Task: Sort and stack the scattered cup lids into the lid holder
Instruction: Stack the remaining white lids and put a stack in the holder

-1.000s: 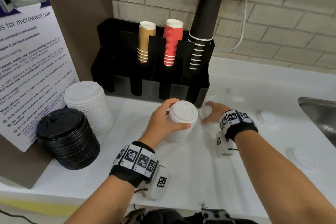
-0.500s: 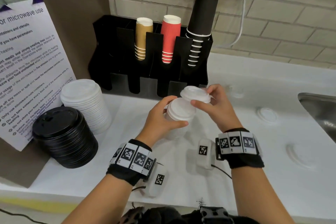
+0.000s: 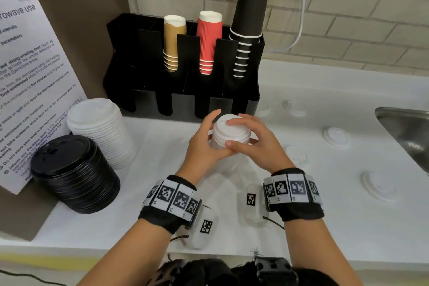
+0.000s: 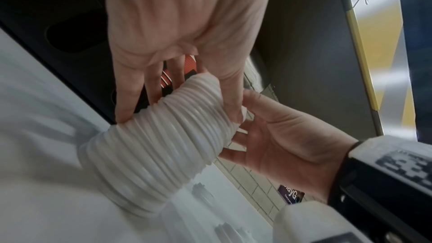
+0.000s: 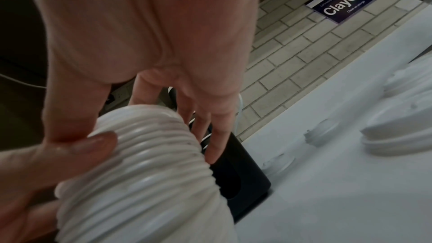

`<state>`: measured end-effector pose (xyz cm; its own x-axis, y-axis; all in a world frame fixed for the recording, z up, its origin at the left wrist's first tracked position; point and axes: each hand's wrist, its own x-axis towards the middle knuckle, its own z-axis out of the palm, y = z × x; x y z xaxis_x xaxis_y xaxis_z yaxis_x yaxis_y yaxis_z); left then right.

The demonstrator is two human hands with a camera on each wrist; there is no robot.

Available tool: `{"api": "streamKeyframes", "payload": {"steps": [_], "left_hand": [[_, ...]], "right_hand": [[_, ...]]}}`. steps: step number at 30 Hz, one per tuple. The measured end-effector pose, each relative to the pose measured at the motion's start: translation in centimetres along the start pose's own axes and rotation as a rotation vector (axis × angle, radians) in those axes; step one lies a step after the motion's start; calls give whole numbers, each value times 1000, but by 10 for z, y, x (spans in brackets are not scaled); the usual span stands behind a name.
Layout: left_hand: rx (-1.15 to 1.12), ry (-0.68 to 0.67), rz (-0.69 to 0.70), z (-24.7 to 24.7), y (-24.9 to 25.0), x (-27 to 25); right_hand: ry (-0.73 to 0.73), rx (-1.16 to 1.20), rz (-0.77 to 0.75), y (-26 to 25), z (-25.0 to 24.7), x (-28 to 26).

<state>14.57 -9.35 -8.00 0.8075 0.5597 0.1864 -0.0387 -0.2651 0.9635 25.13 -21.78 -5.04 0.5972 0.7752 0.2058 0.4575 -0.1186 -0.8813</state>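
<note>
White plastic cup lids, nested into a short ribbed stack (image 3: 231, 139), stand on the white surface (image 3: 148, 146) just in front of the black slotted holder (image 3: 183, 90). The left hand (image 3: 204, 144) wraps its grip around the stack's left side, fingers curled on the ribs. The right hand (image 3: 257, 144) grasps the top of the same stack, fingers over the topmost lid and thumb on the near side. Single white lids (image 3: 335, 136) lie scattered on the surface to the right, toward the steel sink (image 3: 408, 127). A taller white lid pile (image 3: 99, 130) and a black lid pile (image 3: 74, 172) sit at the left.
</note>
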Motion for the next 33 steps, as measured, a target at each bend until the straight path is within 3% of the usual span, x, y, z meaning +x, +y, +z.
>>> {"api": "streamKeyframes", "payload": {"steps": [7, 12, 14, 17, 20, 23, 26, 28, 30, 33], "left_hand": [[39, -15, 91, 4, 0, 2], [35, -34, 90, 4, -1, 4], [44, -37, 67, 3, -2, 5], [40, -35, 35, 4, -2, 5], [11, -11, 30, 6, -1, 5], [8, 16, 31, 9, -1, 4], [22, 37, 24, 10, -1, 5], [20, 43, 15, 12, 1, 5], [3, 50, 5, 13, 2, 4], [-7, 50, -10, 14, 5, 4]], "right_hand": [[-38, 119, 40, 5, -5, -3], [-85, 57, 81, 4, -12, -5], [45, 40, 106, 4, -33, -8], [389, -18, 231, 15, -85, -13], [549, -223, 564, 40, -139, -24], [567, -376, 945, 59, -171, -40], [494, -485, 1171, 68, -182, -56], [368, -537, 1180, 71, -183, -66], [179, -692, 1053, 74, -183, -73], [307, -878, 1064, 80, -174, -84]]}}
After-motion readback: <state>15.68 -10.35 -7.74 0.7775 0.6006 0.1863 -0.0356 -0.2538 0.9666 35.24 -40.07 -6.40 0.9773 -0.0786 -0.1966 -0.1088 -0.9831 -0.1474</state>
